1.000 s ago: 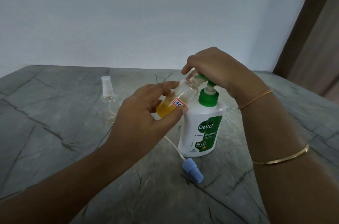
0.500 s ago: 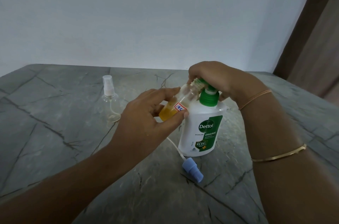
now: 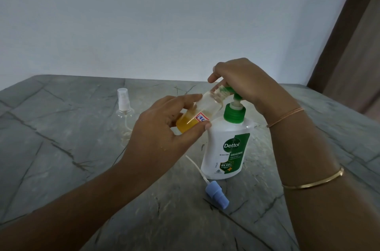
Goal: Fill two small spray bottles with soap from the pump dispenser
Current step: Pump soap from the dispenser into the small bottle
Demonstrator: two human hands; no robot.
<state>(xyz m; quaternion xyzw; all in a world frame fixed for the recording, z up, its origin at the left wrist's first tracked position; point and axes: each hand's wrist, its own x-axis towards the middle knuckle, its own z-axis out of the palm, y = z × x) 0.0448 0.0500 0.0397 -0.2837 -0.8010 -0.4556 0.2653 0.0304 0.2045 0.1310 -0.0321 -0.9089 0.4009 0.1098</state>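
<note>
Spray bottle [image 3: 207, 106] tilted in left hand [image 3: 162, 137], right hand [image 3: 246, 84] atop pump dispenser [image 3: 226, 147].

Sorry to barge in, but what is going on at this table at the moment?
A person is filling a small clear spray bottle from a Dettol pump dispenser. The left hand holds the uncapped bottle tilted, its neck up at the green pump head, which the right hand grips from above. Yellow-orange soap fills the bottle's lower part. A blue spray cap, tube attached, lies on the stone table in front of the dispenser. A second, white-capped spray bottle stands at the back left.
</note>
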